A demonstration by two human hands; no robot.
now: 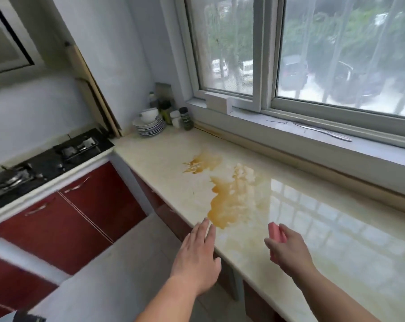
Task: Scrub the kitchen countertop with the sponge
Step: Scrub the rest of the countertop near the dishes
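Pink sponge (276, 234) is gripped in the right hand (289, 249), held just above the cream countertop (336, 228), with the orange-brown spill (229, 201) lying ahead and slightly left of it. Left hand (196, 259) hovers flat and empty at the counter's front edge, nearer the spill.

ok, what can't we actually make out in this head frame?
- Sponge: mostly covered by the right hand; full shape unknown.
- Stove: motion-blurred, knobs unreadable.
- Jars in the corner: labels too small.
- Countertop: cut off by the right and bottom edges.
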